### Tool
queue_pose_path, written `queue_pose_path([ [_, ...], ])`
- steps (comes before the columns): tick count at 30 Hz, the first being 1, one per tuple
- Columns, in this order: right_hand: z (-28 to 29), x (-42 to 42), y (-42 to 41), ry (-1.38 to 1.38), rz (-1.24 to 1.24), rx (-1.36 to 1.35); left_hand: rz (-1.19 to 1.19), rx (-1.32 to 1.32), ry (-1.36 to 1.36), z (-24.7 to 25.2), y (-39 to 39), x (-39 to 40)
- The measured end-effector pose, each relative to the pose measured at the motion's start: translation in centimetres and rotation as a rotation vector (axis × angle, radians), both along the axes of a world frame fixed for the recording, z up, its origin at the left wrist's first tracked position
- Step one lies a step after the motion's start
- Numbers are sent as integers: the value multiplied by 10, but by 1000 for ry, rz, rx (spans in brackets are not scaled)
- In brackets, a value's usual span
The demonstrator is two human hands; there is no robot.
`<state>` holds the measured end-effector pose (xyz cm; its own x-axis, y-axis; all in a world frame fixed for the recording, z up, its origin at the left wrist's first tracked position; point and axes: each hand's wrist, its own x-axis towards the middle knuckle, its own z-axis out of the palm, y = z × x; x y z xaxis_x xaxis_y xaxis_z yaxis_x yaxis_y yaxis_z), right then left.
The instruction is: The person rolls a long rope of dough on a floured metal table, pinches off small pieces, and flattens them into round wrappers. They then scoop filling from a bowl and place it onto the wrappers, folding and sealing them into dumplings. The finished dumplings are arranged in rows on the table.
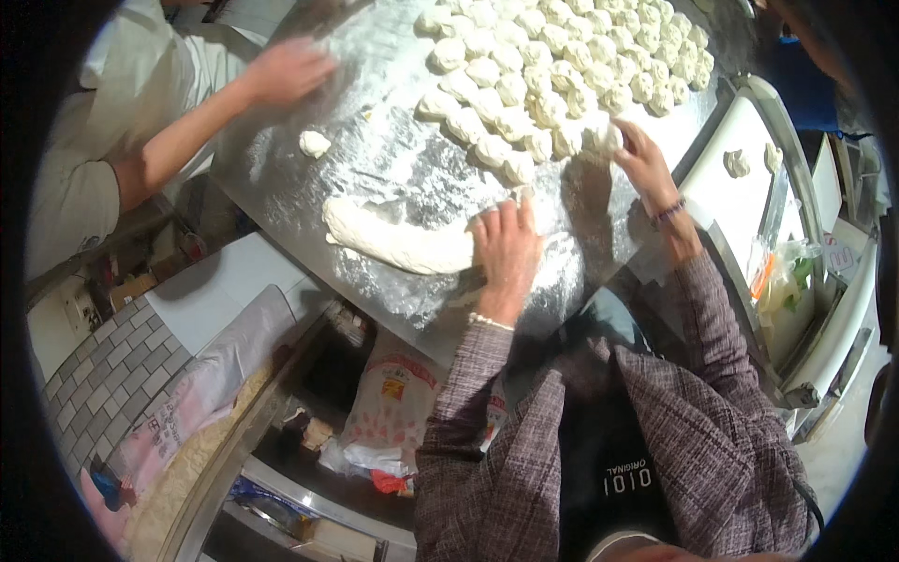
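Note:
A thick, slightly curved dough roll [404, 239] lies on the floured metal table [274, 179]. My left hand [509, 246] is closed over the roll's right end and hides that end. To the right and farther up, the fingertips of my right hand [642, 158] pinch a small dough piece [599, 137], slightly blurred, at the near right edge of the rows. Many dough pieces [537, 81] sit close together in these rows across the far part of the table. One separate dough piece [314, 144] rests at the left, beyond the roll's left end.
Across the table at the left, another person's hand [291, 70] is blurred above the surface. At the right stands a white chest [723, 190] with two dough scraps and plastic bags [783, 274]. Below the table edge are a printed sack [390, 393] and an open flour sack [204, 449].

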<state>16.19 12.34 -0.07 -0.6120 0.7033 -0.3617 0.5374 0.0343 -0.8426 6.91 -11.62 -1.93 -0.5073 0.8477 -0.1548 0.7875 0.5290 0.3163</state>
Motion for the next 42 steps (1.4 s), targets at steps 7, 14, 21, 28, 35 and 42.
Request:
queue_pose_path([
  [7, -18, -20, 6, -81, 136, 688, -26, 107, 38, 10, -26, -19],
  [14, 16, -7, -91, -148, 164, -141, -25, 332, -88, 16, 2, -4],
  [21, -13, -9, -102, -43, -91, -534, -103, 232, -136, 22, 7, -3],
  [28, -4, 3, -101, 67, -221, -798, 25, 107, 213, -1, 33, 19],
  [35, 46, 21, -93, 380, 3, -699, 95, 6, 189, -16, 59, 10],
  [42, -11, 10, 26, -112, -143, 147, -105, 205, -86, 12, 16, 2],
])
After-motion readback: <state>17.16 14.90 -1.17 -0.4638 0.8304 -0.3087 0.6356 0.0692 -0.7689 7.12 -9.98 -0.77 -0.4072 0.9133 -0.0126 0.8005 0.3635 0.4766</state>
